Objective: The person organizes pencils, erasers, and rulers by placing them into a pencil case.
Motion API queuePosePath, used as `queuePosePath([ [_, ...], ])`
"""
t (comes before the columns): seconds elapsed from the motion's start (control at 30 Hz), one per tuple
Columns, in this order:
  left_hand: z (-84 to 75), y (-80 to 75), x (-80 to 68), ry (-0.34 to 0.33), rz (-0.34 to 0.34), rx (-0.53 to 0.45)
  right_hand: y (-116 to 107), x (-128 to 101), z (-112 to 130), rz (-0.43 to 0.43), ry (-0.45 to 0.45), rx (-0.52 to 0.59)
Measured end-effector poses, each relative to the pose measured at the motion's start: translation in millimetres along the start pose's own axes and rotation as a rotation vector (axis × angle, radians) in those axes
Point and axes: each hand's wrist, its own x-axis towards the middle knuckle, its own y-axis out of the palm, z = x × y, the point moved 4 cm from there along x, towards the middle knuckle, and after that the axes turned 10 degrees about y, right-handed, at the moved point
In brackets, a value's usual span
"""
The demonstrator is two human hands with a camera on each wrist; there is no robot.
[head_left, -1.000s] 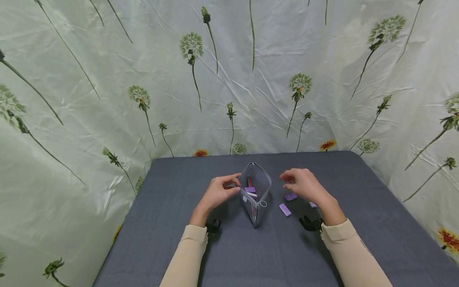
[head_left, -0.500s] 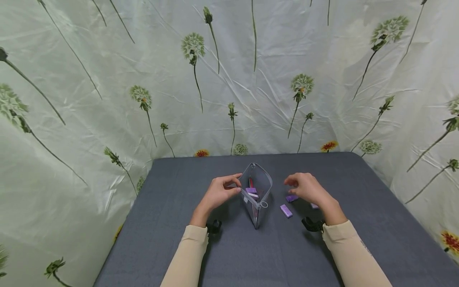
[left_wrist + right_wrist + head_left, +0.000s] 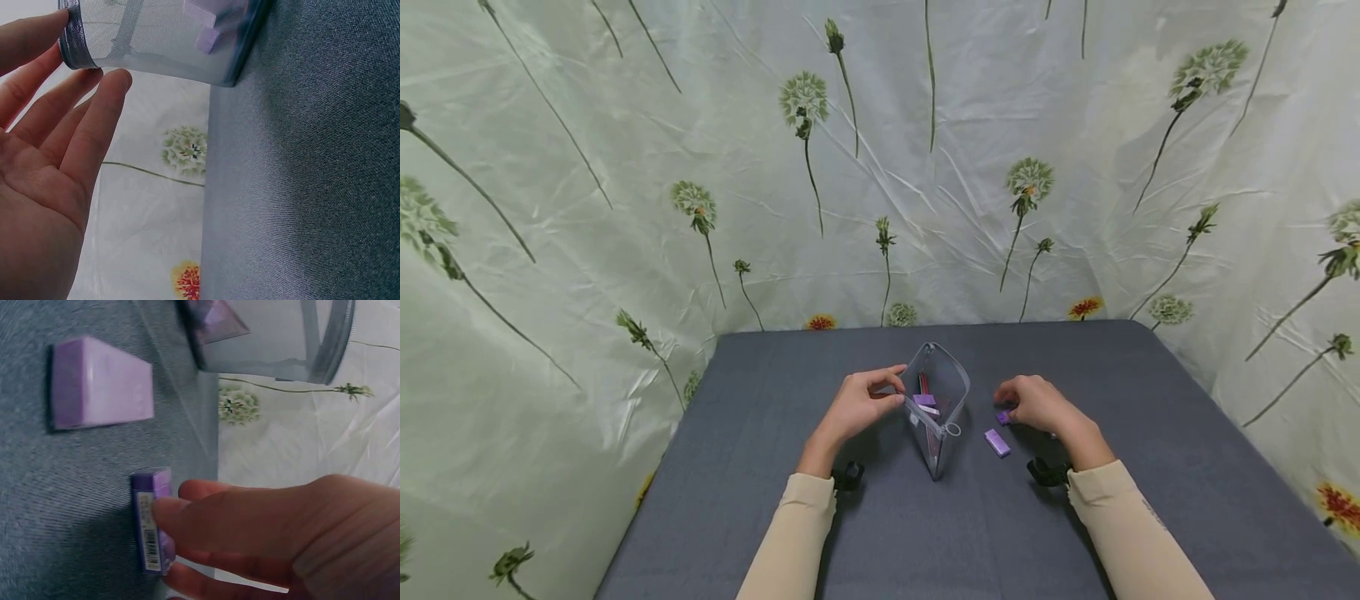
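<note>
My left hand (image 3: 863, 402) pinches the zippered rim of a grey mesh pouch (image 3: 162, 37) between thumb and fingers. The pouch stands upright with its mouth spread, a ring pull at the near end. Inside show purple blocks (image 3: 924, 401) and a thin red and black item (image 3: 923, 383). To the right of the pouch, my right hand (image 3: 1036, 402) has its thumb and fingers around a small purple block (image 3: 150, 537) with a barcode label, low at the table. A lighter purple block (image 3: 997, 442) lies just in front of that hand.
Another purple block (image 3: 1053, 436) is mostly hidden under the right wrist. Both wrists carry black camera mounts (image 3: 850, 476). The dark grey table (image 3: 760, 550) ends at a hanging floral cloth (image 3: 745, 150) behind.
My right hand, hovering above the purple block before, has come down and closed its thumb and fingers on it. The left hand and the pouch have stayed in place.
</note>
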Motion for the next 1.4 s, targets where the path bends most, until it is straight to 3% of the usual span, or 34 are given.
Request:
queuePosePath([
  [1.4, 0.1, 0.2, 0.9, -0.006, -0.008, 0.029, 4.8, 1.0, -4.9, 0.018, -0.02, -0.027],
])
